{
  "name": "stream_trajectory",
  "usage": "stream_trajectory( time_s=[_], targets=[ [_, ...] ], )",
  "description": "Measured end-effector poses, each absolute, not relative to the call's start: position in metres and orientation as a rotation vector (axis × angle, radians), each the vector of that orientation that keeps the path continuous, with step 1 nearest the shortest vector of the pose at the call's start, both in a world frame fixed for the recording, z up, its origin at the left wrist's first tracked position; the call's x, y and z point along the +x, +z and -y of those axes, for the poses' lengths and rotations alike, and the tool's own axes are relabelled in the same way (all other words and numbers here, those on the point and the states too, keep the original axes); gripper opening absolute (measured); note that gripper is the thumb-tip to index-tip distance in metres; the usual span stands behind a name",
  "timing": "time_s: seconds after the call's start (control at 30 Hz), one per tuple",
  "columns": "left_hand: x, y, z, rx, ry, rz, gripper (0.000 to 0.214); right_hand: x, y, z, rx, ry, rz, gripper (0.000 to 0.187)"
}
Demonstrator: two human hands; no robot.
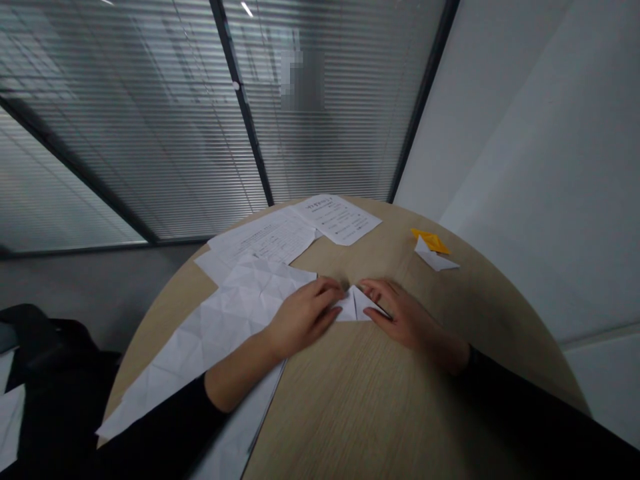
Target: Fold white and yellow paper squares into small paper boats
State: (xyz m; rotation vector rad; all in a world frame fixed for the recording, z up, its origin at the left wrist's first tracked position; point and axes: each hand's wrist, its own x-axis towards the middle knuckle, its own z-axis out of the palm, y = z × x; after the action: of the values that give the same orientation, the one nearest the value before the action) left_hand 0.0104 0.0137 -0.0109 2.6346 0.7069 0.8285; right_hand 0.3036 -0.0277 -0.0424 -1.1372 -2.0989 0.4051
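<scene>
A small folded white paper (pixel 356 305) with a pointed top and a crease down its middle is between my two hands, just at the table surface. My left hand (pixel 309 312) pinches its left side, fingers closed on the edge. On the opposite side, my right hand (pixel 400 312) grips the right corner between thumb and fingers, slightly blurred. Under my left forearm lie creased white sheets (pixel 225 313), showing a pattern of fold lines.
Printed sheets (pixel 345 217) lie at the far side of the round wooden table (pixel 340 413). To the right sit a yellow paper boat (pixel 431 241) and a white paper boat (pixel 436 257), touching. A dark chair (pixel 55 353) stands at the left; blinds (pixel 320 147) hang behind glass.
</scene>
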Motion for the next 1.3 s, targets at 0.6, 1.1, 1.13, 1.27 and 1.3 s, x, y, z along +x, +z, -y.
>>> stream_trajectory(
  time_s=[0.6,1.1,1.13,1.27,1.3],
  targets=[
    [0.004,-0.004,-0.017,2.873,0.676,-0.605,0.027,0.307,-0.034,0.046,-1.126,0.184,2.533,0.083],
    [0.004,-0.005,-0.015,2.954,0.841,-0.537,0.026,0.29,-0.017,0.044,-1.113,0.018,2.377,0.056],
    [0.004,-0.005,-0.014,2.956,0.87,-0.518,0.026,0.288,-0.016,0.046,-1.11,0.01,2.373,0.045],
    [0.002,-0.004,-0.011,2.973,0.988,-0.459,0.023,0.283,-0.015,0.05,-1.124,0.02,2.35,0.029],
    [0.002,-0.004,-0.01,2.985,1.009,-0.456,0.022,0.283,-0.014,0.051,-1.127,0.041,2.339,0.03]
  ],
)
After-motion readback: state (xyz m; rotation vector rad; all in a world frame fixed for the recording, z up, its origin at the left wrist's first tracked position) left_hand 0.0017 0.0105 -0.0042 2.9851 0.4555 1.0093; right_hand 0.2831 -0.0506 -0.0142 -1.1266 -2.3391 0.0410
